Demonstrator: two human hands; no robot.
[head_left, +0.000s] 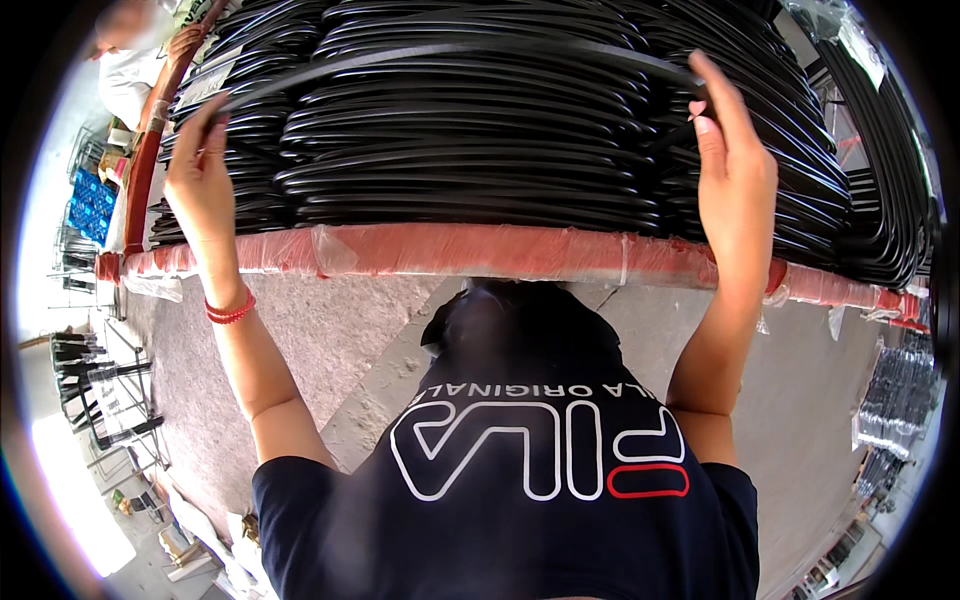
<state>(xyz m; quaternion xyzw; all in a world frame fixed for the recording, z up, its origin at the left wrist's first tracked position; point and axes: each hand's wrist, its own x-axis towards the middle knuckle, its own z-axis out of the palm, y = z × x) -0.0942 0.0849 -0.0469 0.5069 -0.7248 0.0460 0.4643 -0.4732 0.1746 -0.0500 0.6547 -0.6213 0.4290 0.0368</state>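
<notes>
- Two bare hands held one long black tube (460, 46) between them, out in front of the body.
- The left hand (203, 180) was narrow, thumb and fingers closed around the tube's left end; a red bracelet (231, 310) circled that wrist.
- The right hand (738, 165) had its thumb and fingers around the other end, the index finger reaching past it; blur hid the exact contact.
- The tube arched from hand to hand above a big stack of black tubes (460, 130), which lay in close layers; whether it touched the stack could not be told.
- A red rail (480, 250) wrapped in clear plastic ran along the near side of the stack, between it and the person's body.
- More black tubes (895, 180) with bent corners stood at the far right.
- At the upper left, beyond a red post (150, 160), another person in a white top (125, 95) was near the stack.
- A blue bundle (91, 207) sat at the left edge of the view.
- Grey floor (270, 350) showed below the rail, on both sides of the wearer's dark shirt (520, 550).
</notes>
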